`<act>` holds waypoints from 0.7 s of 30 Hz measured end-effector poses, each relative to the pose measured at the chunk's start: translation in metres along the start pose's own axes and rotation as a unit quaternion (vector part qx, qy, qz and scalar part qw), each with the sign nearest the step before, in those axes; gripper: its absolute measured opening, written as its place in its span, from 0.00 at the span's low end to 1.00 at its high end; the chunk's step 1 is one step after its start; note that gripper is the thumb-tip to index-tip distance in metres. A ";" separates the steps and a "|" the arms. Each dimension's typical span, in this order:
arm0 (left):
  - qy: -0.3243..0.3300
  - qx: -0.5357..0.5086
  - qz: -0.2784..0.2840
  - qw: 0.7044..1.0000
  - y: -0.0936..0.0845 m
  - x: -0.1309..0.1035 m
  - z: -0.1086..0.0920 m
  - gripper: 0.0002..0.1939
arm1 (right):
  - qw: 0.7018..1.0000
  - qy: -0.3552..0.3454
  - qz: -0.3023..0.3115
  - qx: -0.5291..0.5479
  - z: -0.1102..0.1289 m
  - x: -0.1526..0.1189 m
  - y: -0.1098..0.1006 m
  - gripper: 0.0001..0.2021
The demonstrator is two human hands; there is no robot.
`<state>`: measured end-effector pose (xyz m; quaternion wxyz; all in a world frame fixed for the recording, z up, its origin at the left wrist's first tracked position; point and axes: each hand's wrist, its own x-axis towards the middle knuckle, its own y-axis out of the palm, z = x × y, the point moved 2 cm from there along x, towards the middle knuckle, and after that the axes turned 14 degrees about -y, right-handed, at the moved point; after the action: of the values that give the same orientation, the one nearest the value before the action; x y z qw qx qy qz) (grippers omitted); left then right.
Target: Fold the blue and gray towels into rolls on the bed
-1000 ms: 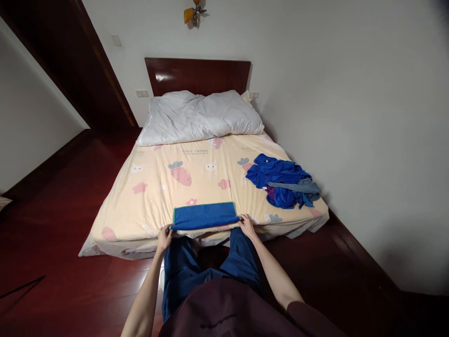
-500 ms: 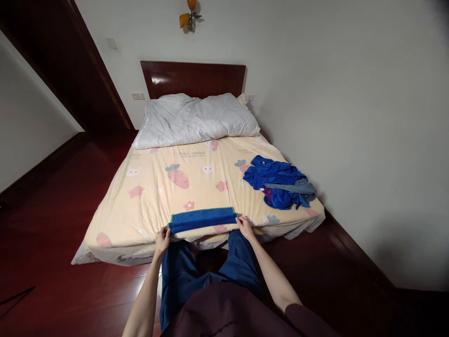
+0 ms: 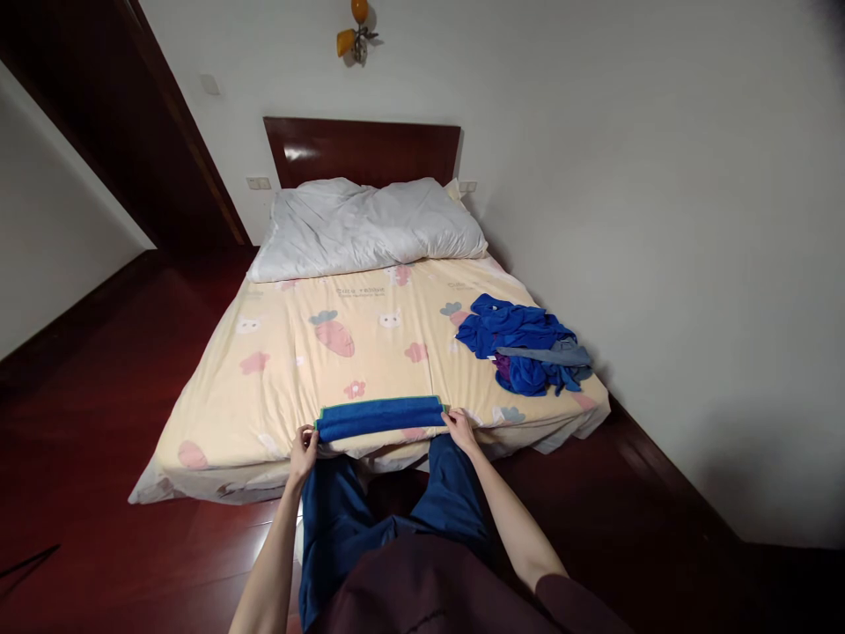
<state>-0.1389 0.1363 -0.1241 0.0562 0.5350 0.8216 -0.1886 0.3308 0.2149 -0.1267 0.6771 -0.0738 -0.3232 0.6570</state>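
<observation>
A blue towel (image 3: 379,418) with green edging lies folded into a long narrow strip at the front edge of the bed. My left hand (image 3: 304,451) pinches its left end between thumb and fingers. At the opposite end, my right hand (image 3: 460,429) has its fingers closed on the towel's right corner. Both hands rest close to the mattress edge, just above my knees. To the right on the bed sits a crumpled heap of blue cloths (image 3: 521,339), with some grey-blue and purple fabric mixed in.
The bed (image 3: 224,387) wears a pale yellow sheet printed with carrots and rabbits. A grey-white quilt or pillow (image 3: 370,224) is bunched against the dark wooden headboard (image 3: 370,150). A wall (image 3: 660,264) runs along the right side; dark red floor (image 3: 85,423) lies to the left.
The towel's front fold has been laid further back, so less of the rear layer shows and the strip looks narrower. Both hands have stayed at its ends.
</observation>
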 end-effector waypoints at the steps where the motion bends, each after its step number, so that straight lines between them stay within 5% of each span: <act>1: 0.000 0.004 0.002 1.000 0.000 0.000 0.000 0.29 | 1.000 0.001 -0.001 -0.002 0.000 0.000 0.000 0.31; 15: 0.022 0.185 -0.055 0.981 -0.002 0.001 -0.012 0.18 | 0.998 0.018 0.002 -0.061 0.001 0.009 0.000 0.22; 21: 0.011 0.294 -0.097 0.951 0.000 -0.003 -0.015 0.13 | 0.997 0.015 0.002 -0.081 0.006 0.008 0.001 0.16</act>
<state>-0.1362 0.1392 -0.1089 -0.1308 0.4478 0.7783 -0.4203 0.3263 0.2206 -0.1200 0.6721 -0.1389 -0.3651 0.6291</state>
